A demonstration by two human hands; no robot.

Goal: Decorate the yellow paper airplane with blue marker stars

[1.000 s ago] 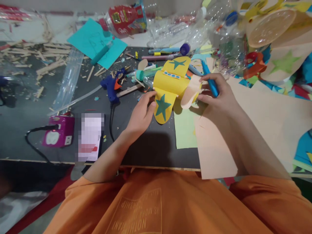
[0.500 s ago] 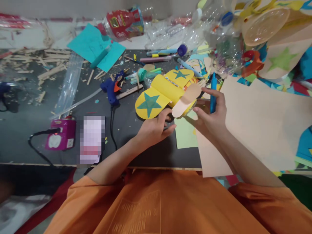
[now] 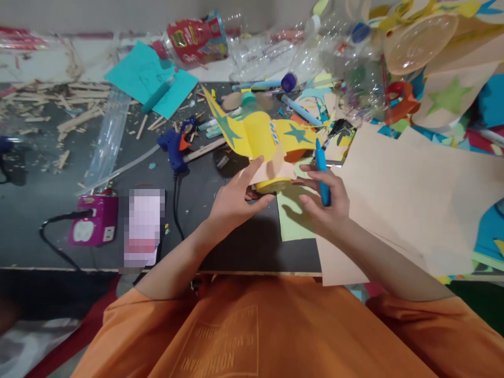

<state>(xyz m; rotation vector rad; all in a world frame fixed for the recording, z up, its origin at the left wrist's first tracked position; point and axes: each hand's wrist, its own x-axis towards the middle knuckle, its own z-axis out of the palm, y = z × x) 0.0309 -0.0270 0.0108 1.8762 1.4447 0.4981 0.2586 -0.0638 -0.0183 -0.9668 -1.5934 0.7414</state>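
A yellow paper-covered bottle [image 3: 260,136] with two star-marked wings stands tilted over the dark table. A pale pink paper strip [image 3: 275,172] lies across its lower part. My left hand [image 3: 238,197] presses the strip's left side, index finger on it, thumb apart below. My right hand [image 3: 328,197] is at the strip's right end, with a blue marker [image 3: 322,173] held between its fingers; whether its fingertips touch the strip is unclear. Under the hands lies a light green sheet [image 3: 295,226].
A blue glue gun [image 3: 173,147], a purple power adapter [image 3: 93,220] and a phone [image 3: 144,228] lie left. A large pink sheet [image 3: 413,205] covers the right. Wood sticks [image 3: 82,118], a red-labelled bottle [image 3: 197,39] and clear bottles stand farther back.
The winged bottle has turned more upright, and its left wing now points up and back. The pink strip has gone from slanting to level across it. My left index finger has moved onto the strip.
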